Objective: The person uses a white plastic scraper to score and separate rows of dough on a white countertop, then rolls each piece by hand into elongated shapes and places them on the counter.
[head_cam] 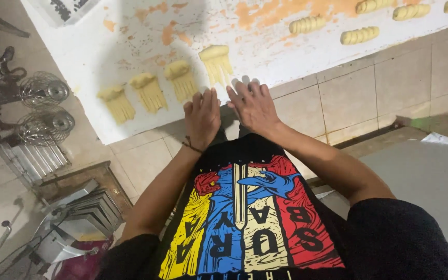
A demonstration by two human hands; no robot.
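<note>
My left hand (201, 116) and my right hand (252, 105) lie flat, palms down, side by side at the near edge of a white, orange-stained work table (130, 46). Their fingers are together and nothing shows under them. Just beyond my fingertips lie several pale yellow dough pieces cut into strips like combs, one (216, 63) closest to my right hand, another (181, 79) closest to my left, and two more (149, 92) (116, 102) further left. Several twisted, rolled dough pieces (359, 35) rest at the far right of the table.
Two wire whisk attachments (43, 89) (45, 126) hang at the left beside metal machinery. Stacked metal trays (86, 207) sit low on the left. The table front is clad in beige tiles (369, 88). A grey surface (426, 171) lies at the right.
</note>
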